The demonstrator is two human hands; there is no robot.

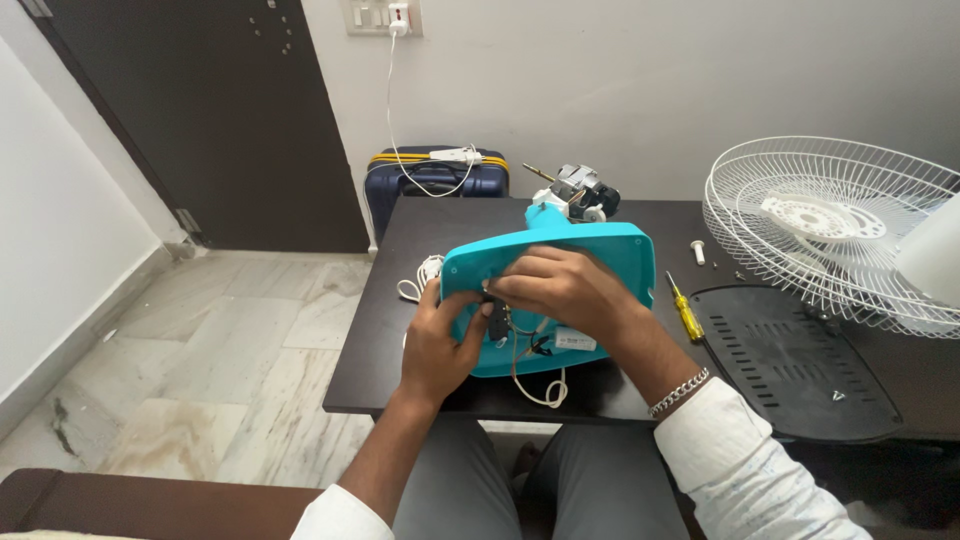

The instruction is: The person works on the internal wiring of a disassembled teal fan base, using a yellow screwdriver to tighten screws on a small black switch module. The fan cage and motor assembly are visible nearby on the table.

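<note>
Work in hand: we see a turquoise plastic fan base housing tipped up on its edge at the front of the dark brown wooden counter, its open underside turned toward the person.
Left hand: it grips the housing's lower left edge, thumb over the rim, fingers curled shut behind it.
Right hand: it lies over the middle of the underside, fingers bent and pinched at a small black part among the wires; we cannot tell exactly what they pinch.
Wiring: thin black wires and a white power cord hang out of the housing; the cord loops below the front edge of the counter.
Motor: a bare grey metal fan motor stands at the top of the housing's neck, with no cover and no blade.
Already off, as we judge: the black slotted plastic bottom plate lies flat to the right, well apart from the housing; the round white wire fan guard lies further right.
Loose parts: a yellow-handled screwdriver lies just beside the housing; a short white plastic peg and 2 or 3 small screws lie near it.
Progress, as we judge: the fan is opened up and the work is at the inner wiring; nothing is refitted yet.
Left to do: the plate, guard and screws are all still off.
</note>
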